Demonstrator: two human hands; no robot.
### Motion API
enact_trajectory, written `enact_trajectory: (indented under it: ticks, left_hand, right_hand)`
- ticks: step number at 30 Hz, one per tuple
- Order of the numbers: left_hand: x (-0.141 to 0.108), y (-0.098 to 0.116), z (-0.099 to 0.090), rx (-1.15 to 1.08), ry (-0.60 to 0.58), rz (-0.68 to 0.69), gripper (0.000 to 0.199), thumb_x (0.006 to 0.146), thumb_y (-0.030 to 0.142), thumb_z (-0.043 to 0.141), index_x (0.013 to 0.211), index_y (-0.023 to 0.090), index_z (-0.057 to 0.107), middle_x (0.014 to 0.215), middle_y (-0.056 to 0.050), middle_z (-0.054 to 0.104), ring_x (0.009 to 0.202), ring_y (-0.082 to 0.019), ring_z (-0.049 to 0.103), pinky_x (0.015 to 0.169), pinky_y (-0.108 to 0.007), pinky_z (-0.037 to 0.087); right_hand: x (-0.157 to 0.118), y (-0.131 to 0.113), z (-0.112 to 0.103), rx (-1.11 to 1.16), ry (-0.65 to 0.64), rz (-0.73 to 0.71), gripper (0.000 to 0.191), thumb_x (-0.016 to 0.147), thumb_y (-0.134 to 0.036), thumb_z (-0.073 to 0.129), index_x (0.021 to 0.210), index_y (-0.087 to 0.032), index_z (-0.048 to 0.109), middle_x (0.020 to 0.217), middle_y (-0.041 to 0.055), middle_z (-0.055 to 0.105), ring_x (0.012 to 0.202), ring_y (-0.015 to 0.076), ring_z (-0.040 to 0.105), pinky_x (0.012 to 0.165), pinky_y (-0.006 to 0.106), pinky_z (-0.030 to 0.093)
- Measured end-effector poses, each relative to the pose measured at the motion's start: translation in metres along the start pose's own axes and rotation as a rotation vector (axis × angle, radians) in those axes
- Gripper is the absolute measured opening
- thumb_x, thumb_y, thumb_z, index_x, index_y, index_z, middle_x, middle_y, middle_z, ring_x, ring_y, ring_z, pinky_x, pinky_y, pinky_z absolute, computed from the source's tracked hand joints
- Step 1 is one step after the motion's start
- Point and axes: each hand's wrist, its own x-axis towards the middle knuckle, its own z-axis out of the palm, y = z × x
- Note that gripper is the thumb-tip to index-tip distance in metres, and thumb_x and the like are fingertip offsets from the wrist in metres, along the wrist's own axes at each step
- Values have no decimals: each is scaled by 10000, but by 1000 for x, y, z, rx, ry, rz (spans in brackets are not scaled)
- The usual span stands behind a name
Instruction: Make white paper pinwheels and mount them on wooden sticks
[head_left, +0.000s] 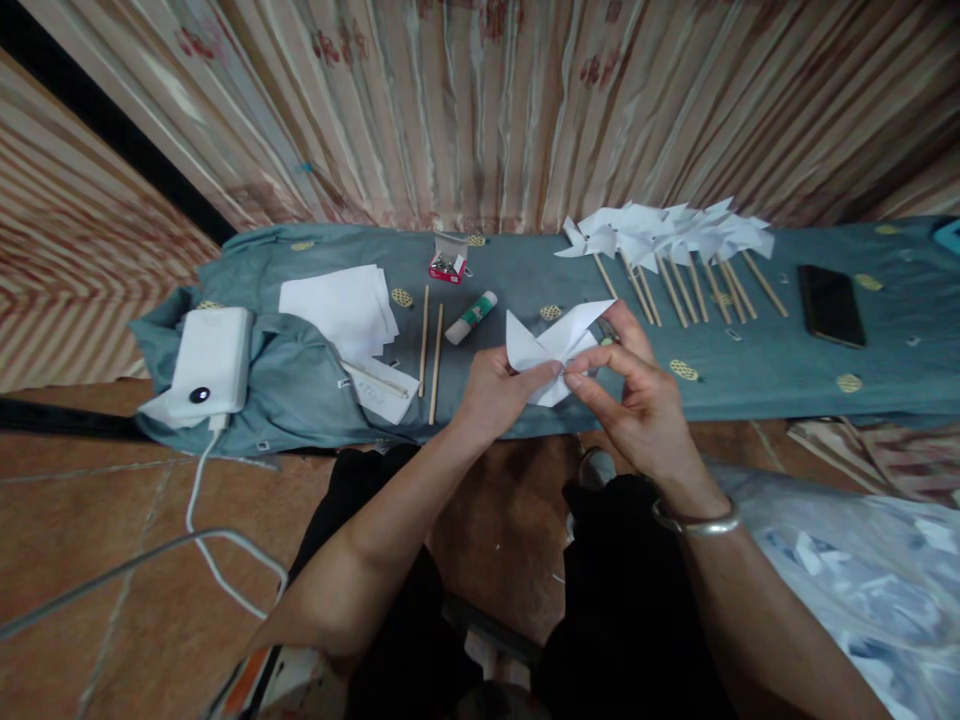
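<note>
A white paper pinwheel (559,345) with folded blades is held between both hands, above the front part of the cloth-covered table. My left hand (502,385) grips it from the left, its thumb pressed near the centre. From the right, my right hand (630,385) pinches it close to the middle with thumb and fingers; a bracelet circles that wrist. Whether a pin sits at the centre is too small to tell. Left of the hands lie a glue stick (471,318) and two wooden sticks (436,365). Behind them stands an opened small red box (448,262) of metal pins.
Several finished pinwheels (675,235) on sticks lie in a row at the back right. A black phone (831,305) rests farther right. To the left are white paper sheets (341,305), a marked paper piece (379,390) and a white power bank (211,360) with a cable (196,490).
</note>
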Motion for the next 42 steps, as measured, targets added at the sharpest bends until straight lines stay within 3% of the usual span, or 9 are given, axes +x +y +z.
enact_trajectory:
  ticks: [22, 42]
  left_hand:
    - [1, 2, -3, 7, -50, -17, 259, 612, 319, 796, 763, 120, 725, 741, -30, 720, 646, -130, 610, 614, -247, 479]
    - [1, 1, -3, 19, -63, -10, 240, 626, 321, 786, 737, 122, 711, 673, -12, 688, 578, -106, 562, 568, -230, 451]
  right_hand:
    - [3, -3, 2, 174, 28, 69, 120, 825, -376, 670, 837, -256, 669, 1467, 18, 460, 1439, 294, 284, 1167, 541, 212]
    - [3, -6, 2, 178, 27, 95, 37, 822, -299, 662, 833, -267, 678, 1448, 12, 484, 1432, 286, 304, 1173, 543, 208]
